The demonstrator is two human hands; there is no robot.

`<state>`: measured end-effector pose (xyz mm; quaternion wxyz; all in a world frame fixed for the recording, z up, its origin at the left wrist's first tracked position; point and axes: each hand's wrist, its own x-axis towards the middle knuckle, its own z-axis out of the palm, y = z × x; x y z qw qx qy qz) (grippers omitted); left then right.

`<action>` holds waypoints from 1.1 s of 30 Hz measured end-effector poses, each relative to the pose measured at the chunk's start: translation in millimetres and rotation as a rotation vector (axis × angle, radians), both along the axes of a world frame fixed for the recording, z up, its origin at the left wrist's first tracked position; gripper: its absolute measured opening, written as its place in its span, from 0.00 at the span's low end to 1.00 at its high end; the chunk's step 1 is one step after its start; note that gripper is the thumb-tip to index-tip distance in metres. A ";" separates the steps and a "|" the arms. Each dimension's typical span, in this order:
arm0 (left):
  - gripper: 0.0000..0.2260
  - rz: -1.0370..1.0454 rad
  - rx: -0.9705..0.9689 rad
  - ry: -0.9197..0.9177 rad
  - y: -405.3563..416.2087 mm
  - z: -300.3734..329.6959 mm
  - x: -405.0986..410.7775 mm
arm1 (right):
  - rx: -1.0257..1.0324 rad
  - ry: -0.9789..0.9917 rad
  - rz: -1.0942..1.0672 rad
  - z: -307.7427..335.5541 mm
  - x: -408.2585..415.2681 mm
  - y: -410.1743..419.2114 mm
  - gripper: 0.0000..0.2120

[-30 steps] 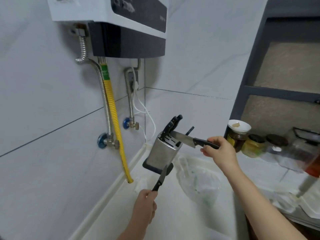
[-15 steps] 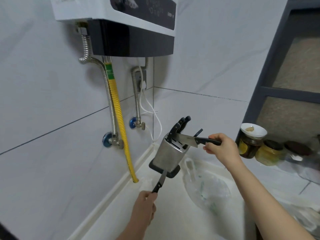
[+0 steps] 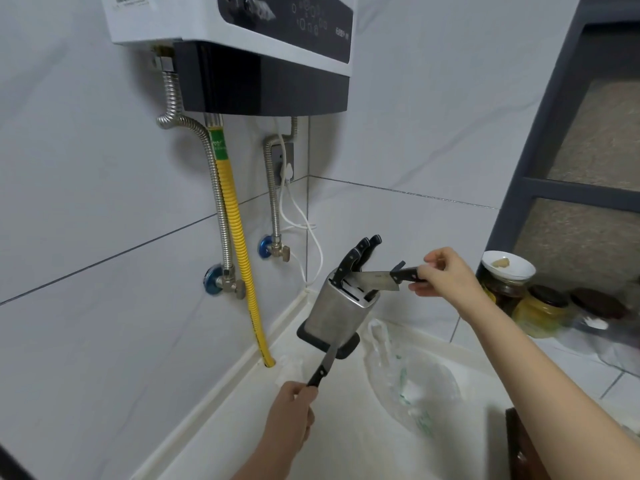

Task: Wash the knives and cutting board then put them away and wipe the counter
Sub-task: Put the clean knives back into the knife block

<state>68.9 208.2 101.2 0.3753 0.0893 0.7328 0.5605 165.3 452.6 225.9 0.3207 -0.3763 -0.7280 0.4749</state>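
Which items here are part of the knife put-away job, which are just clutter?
Job:
- wide knife in right hand, blade over the block's slots
- small knife in left hand
- knife block

Clutter:
- plastic bag
- jars
- water heater
- yellow hose

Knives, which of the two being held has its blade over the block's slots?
The right hand knife, its blade level above the block. The left hand knife is low, beside the base.
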 end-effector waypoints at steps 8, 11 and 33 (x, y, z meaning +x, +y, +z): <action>0.08 -0.029 0.131 0.023 16.4 22.0 -1.9 | 0.144 0.176 0.029 29.8 -42.9 19.2 0.06; 0.10 -0.022 0.135 0.021 23.3 28.5 -5.5 | 0.154 0.171 0.057 30.8 -62.8 28.6 0.06; 0.06 0.167 0.385 -0.489 33.4 31.2 -36.3 | 0.404 -0.116 0.259 -46.4 -75.5 -31.6 0.18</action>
